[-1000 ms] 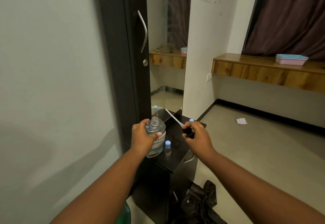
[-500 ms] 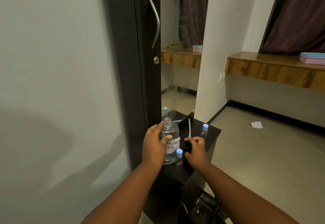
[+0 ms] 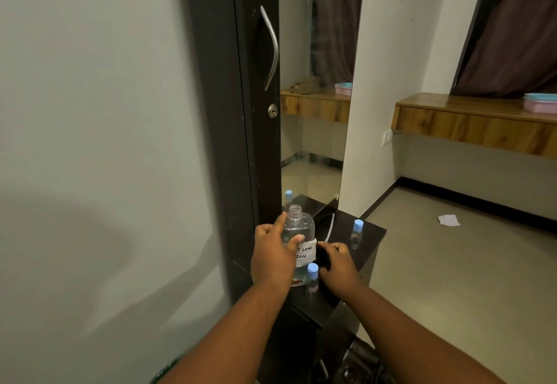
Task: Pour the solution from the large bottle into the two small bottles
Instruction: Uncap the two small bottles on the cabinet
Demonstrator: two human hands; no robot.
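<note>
The large clear bottle stands upright and uncapped on the black cabinet top, a handwritten white label on its side. My left hand is wrapped around it. Its black pump cap lies on the top under the fingers of my right hand, with the white dip tube stretching away from me. One small blue-capped bottle stands between my hands, just in front of the large bottle. The other small bottle stands capped near the cabinet's right edge.
A mirror rises behind the cabinet beside a dark door with a metal handle. A wooden shelf with a pink box runs along the right wall. A paper scrap and a dark bag lie on the floor.
My right hand has lowered the pump cap from the air onto the cabinet top, so the tube now lies flat. The left hand keeps hold of the large bottle. The view has moved closer.
</note>
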